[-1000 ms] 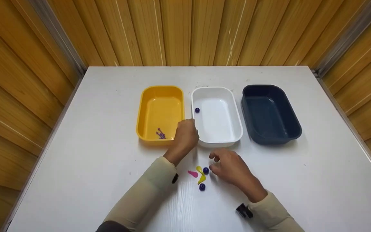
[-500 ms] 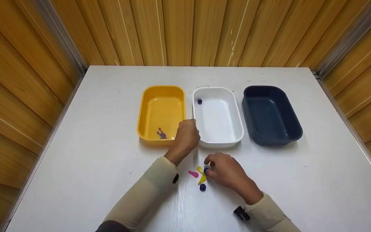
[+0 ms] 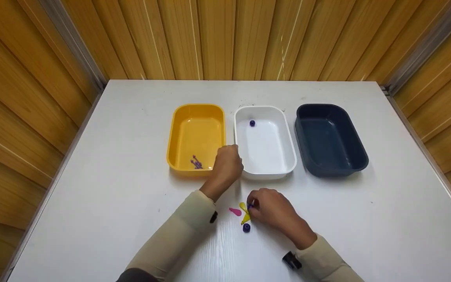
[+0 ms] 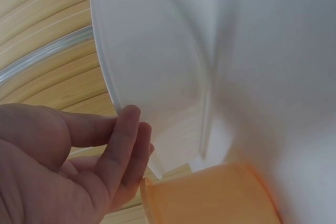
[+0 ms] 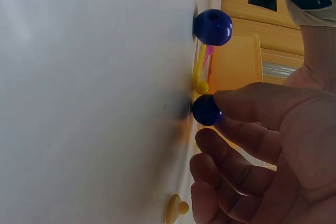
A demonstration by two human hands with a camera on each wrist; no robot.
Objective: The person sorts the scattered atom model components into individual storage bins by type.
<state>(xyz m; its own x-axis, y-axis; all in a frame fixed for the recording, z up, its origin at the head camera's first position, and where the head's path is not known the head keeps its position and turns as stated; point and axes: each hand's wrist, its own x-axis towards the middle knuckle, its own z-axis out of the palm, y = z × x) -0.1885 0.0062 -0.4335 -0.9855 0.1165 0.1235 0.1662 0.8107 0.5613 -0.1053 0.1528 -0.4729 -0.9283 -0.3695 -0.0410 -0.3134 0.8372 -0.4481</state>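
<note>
The right hand [image 3: 274, 209] sits low and centre in the head view, fingertips closed on a dark blue bead [image 5: 206, 109] that still rests on the white table [image 3: 131, 196]. In the right wrist view the bead lies just right of centre, with the index fingertip [image 5: 236, 100] against one side. The thumb's contact is not clearly visible, so the pinch is probably only partly formed.

To complete the pick well:

1. Seat the bead between thumb and index pad before lifting; a round bead will likely roll away from a one-sided touch.
2. Keep the other fingers off the yellow pins [image 3: 244, 213], the pink pin [image 3: 234, 211] and the second blue bead [image 3: 246, 227], which lie just beside the pinched one, left of centre near the bottom of the head frame.
3. Lift straight up, so that the neighbours are not dragged.

The left hand [image 3: 227, 166], at mid-frame, rests between the yellow tray [image 3: 178, 117] and the white tray [image 3: 288, 152], its fingers loosely curled and holding nothing in the left wrist view. It appears to touch the white tray's near rim, which should steady it.

One blue bead [image 3: 252, 123] already lies in the white tray, toward its upper end. Purple pins [image 3: 196, 162] lie in the yellow tray's lower part. The dark blue tray [image 3: 360, 156], right of centre, shows nothing inside.
</note>
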